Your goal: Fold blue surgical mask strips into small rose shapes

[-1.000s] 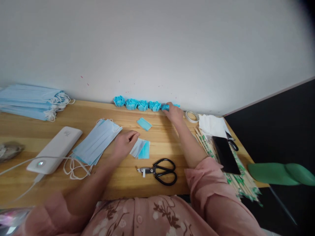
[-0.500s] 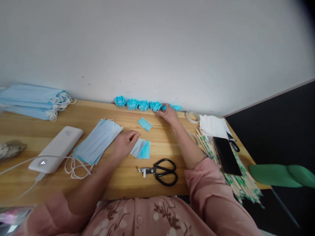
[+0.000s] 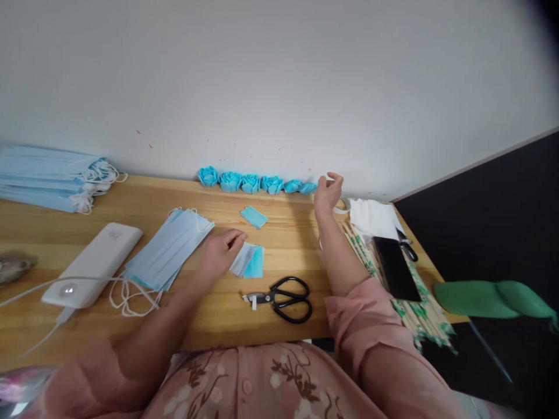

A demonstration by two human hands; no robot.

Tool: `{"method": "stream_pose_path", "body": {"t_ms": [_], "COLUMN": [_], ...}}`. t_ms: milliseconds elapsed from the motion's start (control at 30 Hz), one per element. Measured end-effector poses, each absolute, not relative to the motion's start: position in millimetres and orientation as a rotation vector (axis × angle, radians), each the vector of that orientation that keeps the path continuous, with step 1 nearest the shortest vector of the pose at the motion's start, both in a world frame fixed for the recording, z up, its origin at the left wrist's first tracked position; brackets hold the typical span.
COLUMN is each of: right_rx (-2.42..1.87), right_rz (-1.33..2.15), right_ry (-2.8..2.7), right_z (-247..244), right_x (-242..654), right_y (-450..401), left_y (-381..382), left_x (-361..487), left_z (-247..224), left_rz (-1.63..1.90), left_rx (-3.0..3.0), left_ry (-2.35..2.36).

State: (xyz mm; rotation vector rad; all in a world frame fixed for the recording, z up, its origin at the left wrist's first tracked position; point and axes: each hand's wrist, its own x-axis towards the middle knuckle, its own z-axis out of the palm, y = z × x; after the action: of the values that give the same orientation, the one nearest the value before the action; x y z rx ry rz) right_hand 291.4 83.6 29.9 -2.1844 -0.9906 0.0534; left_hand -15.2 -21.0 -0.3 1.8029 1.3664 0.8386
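Several blue rosettes point(image 3: 250, 183) stand in a row along the wall at the back of the table. My right hand point(image 3: 328, 195) is at the right end of the row, beside a tape roll point(image 3: 343, 205), with its fingers bent and apart and nothing seen in them. My left hand point(image 3: 225, 250) is closed, fingertips together, next to folded blue and white pieces point(image 3: 248, 260); what it pinches, if anything, is too small to tell. A small blue piece point(image 3: 254, 217) lies behind it. Black-handled scissors point(image 3: 279, 298) lie nearer my body.
Blue masks point(image 3: 170, 250) and a white power bank point(image 3: 94, 265) with a cable lie left. More masks point(image 3: 48, 177) are stacked back left. At right are wrapped sticks point(image 3: 419, 326), a black phone point(image 3: 396, 267), white tissue point(image 3: 373, 218) and a green object point(image 3: 493, 299).
My right hand has moved right, away from the rosettes, uncovering the right end of the row. My left hand has barely moved. The whole view has shifted slightly.
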Motion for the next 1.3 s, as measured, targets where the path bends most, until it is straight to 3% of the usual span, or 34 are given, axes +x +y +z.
{"method": "stream_pose_path", "body": {"t_ms": [333,533,767,1000,1200,1300], "right_rx": [-2.326,-2.312,-2.122,-2.099,-2.046,-2.155], "right_rz": [0.256,0.221,0.014,0.171,-0.164,-0.082], "right_ry": [-0.919,-1.024,-1.529,-1.422,-1.387,-1.462], "right_z": [7.7,9.3,9.7,-4.8,7.0,13.4], "right_x": [293.3,289.4,301.1,310.8,300.8,289.7], "right_y": [93.7,97.7,95.4,96.1,82.8,80.6], "left_y": [-18.9,-17.5,-18.5,-18.0,-18.8,-18.9], "left_x": [-15.2,-15.7,-15.4,-15.7,-15.8,-16.0], "left_z": [-2.1,-3.7,-3.6,-3.6,-2.1,-2.2], "left_rz": [0.868,0.875,0.849,0.828,0.824,0.834], "left_rx": [1.799,1.830,1.828,1.842,1.837,1.836], "left_ry": [1.383,1.380,1.387,1.395,1.373,1.376]}}
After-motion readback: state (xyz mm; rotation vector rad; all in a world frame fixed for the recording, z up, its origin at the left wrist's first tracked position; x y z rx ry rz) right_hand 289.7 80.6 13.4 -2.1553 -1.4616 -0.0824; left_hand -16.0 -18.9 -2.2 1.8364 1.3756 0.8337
